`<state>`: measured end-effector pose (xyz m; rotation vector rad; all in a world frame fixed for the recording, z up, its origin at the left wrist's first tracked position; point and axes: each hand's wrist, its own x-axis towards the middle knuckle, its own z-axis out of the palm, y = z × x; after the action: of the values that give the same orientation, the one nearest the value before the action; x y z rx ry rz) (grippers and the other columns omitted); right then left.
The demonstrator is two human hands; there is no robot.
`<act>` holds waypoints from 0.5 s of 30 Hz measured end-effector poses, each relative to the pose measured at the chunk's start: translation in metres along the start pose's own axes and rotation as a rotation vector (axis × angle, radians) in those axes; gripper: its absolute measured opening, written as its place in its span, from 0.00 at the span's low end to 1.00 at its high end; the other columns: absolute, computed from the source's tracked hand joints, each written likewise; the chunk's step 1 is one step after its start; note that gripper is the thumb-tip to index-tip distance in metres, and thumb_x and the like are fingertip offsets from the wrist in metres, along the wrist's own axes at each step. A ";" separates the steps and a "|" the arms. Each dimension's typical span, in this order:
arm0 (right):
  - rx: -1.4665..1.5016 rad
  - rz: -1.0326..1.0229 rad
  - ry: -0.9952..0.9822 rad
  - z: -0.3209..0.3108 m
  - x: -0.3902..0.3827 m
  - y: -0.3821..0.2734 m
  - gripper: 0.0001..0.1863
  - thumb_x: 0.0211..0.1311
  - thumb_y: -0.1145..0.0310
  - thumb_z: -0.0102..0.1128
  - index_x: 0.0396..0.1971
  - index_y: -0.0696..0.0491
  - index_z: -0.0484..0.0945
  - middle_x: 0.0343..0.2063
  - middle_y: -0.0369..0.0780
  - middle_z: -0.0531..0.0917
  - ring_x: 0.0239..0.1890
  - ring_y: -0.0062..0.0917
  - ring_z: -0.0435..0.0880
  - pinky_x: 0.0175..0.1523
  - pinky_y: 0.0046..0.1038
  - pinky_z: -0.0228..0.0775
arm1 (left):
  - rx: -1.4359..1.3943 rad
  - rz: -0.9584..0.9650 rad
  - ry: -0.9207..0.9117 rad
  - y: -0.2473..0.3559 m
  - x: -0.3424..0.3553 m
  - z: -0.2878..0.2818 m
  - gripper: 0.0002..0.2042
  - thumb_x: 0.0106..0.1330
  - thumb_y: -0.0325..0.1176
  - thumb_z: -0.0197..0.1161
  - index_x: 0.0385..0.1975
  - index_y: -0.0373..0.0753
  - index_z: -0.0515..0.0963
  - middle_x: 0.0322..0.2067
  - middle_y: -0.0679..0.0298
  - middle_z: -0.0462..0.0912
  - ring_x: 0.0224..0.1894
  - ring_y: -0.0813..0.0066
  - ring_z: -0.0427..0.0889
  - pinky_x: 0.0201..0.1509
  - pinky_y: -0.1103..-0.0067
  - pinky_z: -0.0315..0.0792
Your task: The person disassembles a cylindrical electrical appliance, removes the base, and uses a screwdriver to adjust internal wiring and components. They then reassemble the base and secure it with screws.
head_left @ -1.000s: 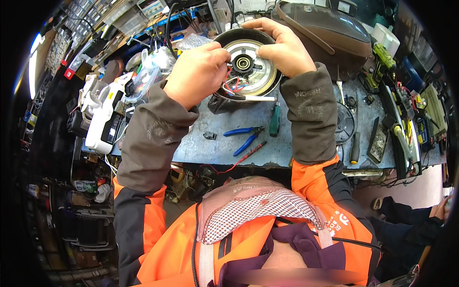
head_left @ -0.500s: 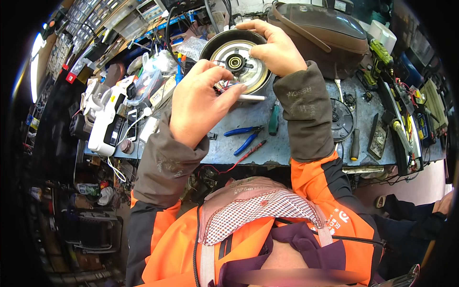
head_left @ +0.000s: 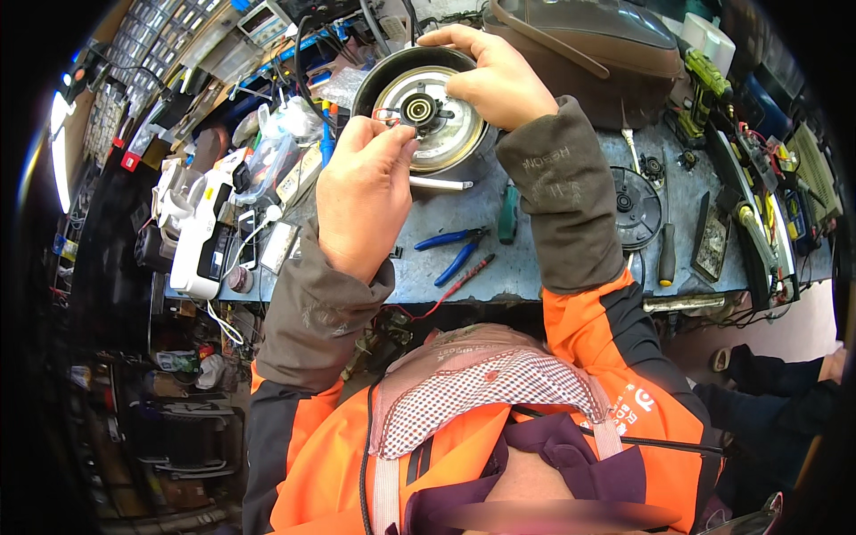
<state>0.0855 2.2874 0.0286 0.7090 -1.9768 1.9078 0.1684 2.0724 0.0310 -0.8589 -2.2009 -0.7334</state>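
Note:
A round wheel hub motor (head_left: 450,152) with a black rim and a silvery inner face lies at the far middle of the bench. A dark bearing (head_left: 418,110) sits in its centre. My right hand (head_left: 504,80) grips the far right rim, fingers over the edge and thumb on the face. At the hub's near left, my left hand (head_left: 366,201) has its thumb and fingertips pinched together. Thin red wires (head_left: 385,112) show just beyond these fingertips; what the pinch holds is hidden. A white rod (head_left: 441,184) sticks out beside the left hand, below the hub.
Blue-handled pliers (head_left: 456,254), a red probe (head_left: 468,272) and a green-handled tool (head_left: 508,214) lie nearer the bench edge. To the right are a round black cover (head_left: 637,209), a screwdriver (head_left: 666,254) and a cordless drill (head_left: 704,94). A brown case (head_left: 588,67) stands behind.
My left fingers have gone from spread over the hub's face to a tight pinch at its near left. The right hand keeps its place on the rim. The view has shifted slightly.

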 end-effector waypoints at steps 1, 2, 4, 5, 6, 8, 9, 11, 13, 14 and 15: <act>-0.009 0.001 -0.002 0.000 0.000 -0.002 0.30 0.59 0.90 0.58 0.64 0.60 0.81 0.53 0.43 0.89 0.54 0.26 0.90 0.61 0.29 0.86 | 0.002 -0.005 -0.010 0.001 -0.001 0.000 0.06 0.69 0.26 0.72 0.42 0.35 0.87 0.39 0.55 0.85 0.37 0.51 0.88 0.41 0.66 0.81; -0.018 0.002 -0.005 0.000 -0.001 -0.004 0.30 0.59 0.89 0.58 0.64 0.60 0.81 0.53 0.43 0.90 0.54 0.26 0.90 0.61 0.29 0.86 | 0.036 0.019 -0.034 0.002 0.000 -0.001 0.05 0.69 0.26 0.72 0.41 0.35 0.87 0.38 0.55 0.84 0.36 0.51 0.87 0.40 0.65 0.81; -0.033 -0.012 -0.005 -0.001 -0.002 -0.005 0.30 0.59 0.89 0.59 0.63 0.61 0.81 0.52 0.44 0.90 0.54 0.27 0.91 0.60 0.29 0.86 | 0.096 0.073 -0.081 0.006 0.004 -0.003 0.03 0.69 0.26 0.70 0.38 0.35 0.85 0.37 0.55 0.82 0.34 0.50 0.86 0.39 0.63 0.81; -0.036 -0.014 -0.001 -0.001 -0.002 -0.003 0.30 0.58 0.89 0.59 0.63 0.61 0.81 0.52 0.44 0.90 0.54 0.27 0.91 0.60 0.29 0.86 | 0.138 0.108 -0.118 0.007 0.007 -0.004 0.03 0.69 0.26 0.70 0.36 0.35 0.84 0.36 0.55 0.81 0.34 0.49 0.86 0.39 0.62 0.81; -0.038 -0.018 0.003 -0.001 -0.001 -0.001 0.30 0.58 0.89 0.59 0.63 0.61 0.81 0.52 0.43 0.90 0.53 0.27 0.91 0.60 0.28 0.86 | 0.182 0.144 -0.155 0.006 0.010 -0.007 0.03 0.69 0.27 0.69 0.34 0.35 0.83 0.36 0.54 0.81 0.33 0.49 0.86 0.38 0.61 0.81; -0.015 -0.046 -0.013 -0.001 0.002 0.003 0.30 0.58 0.89 0.59 0.63 0.61 0.81 0.52 0.43 0.90 0.54 0.27 0.91 0.61 0.28 0.85 | 0.269 0.186 -0.232 0.007 0.016 -0.014 0.05 0.69 0.27 0.68 0.31 0.35 0.80 0.35 0.54 0.80 0.33 0.48 0.86 0.38 0.60 0.81; 0.004 -0.047 -0.018 0.000 0.002 0.005 0.30 0.58 0.89 0.59 0.63 0.60 0.81 0.52 0.43 0.90 0.54 0.27 0.90 0.61 0.28 0.85 | 0.312 0.192 -0.274 0.008 0.017 -0.016 0.06 0.69 0.28 0.67 0.30 0.35 0.80 0.35 0.54 0.80 0.33 0.48 0.86 0.37 0.60 0.82; 0.004 -0.045 -0.008 0.001 0.001 0.006 0.30 0.57 0.87 0.59 0.63 0.60 0.82 0.53 0.44 0.90 0.55 0.27 0.90 0.63 0.29 0.84 | 0.397 0.214 -0.365 0.008 0.022 -0.020 0.06 0.69 0.27 0.65 0.30 0.34 0.79 0.36 0.53 0.80 0.33 0.47 0.87 0.37 0.59 0.83; -0.054 -0.056 -0.002 0.003 0.001 0.004 0.30 0.57 0.87 0.59 0.63 0.61 0.82 0.54 0.45 0.90 0.56 0.28 0.90 0.63 0.29 0.83 | 0.375 0.242 -0.405 0.005 0.026 -0.022 0.06 0.70 0.27 0.65 0.30 0.34 0.79 0.36 0.53 0.80 0.33 0.46 0.87 0.38 0.59 0.83; -0.083 -0.060 0.001 0.004 0.001 0.004 0.30 0.56 0.86 0.59 0.63 0.61 0.82 0.54 0.45 0.90 0.56 0.28 0.90 0.63 0.29 0.83 | 0.364 0.256 -0.425 0.004 0.028 -0.023 0.06 0.70 0.27 0.65 0.30 0.34 0.79 0.36 0.53 0.80 0.33 0.45 0.87 0.38 0.58 0.83; -0.113 -0.090 0.011 0.004 0.001 0.004 0.30 0.56 0.85 0.58 0.63 0.61 0.81 0.53 0.45 0.90 0.55 0.29 0.90 0.63 0.29 0.83 | 0.365 0.233 -0.435 0.003 0.028 -0.023 0.06 0.70 0.27 0.65 0.31 0.34 0.79 0.36 0.52 0.80 0.34 0.45 0.86 0.38 0.58 0.82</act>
<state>0.0832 2.2833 0.0248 0.7423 -1.9927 1.7306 0.1631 2.0686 0.0667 -1.1325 -2.4406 -0.0219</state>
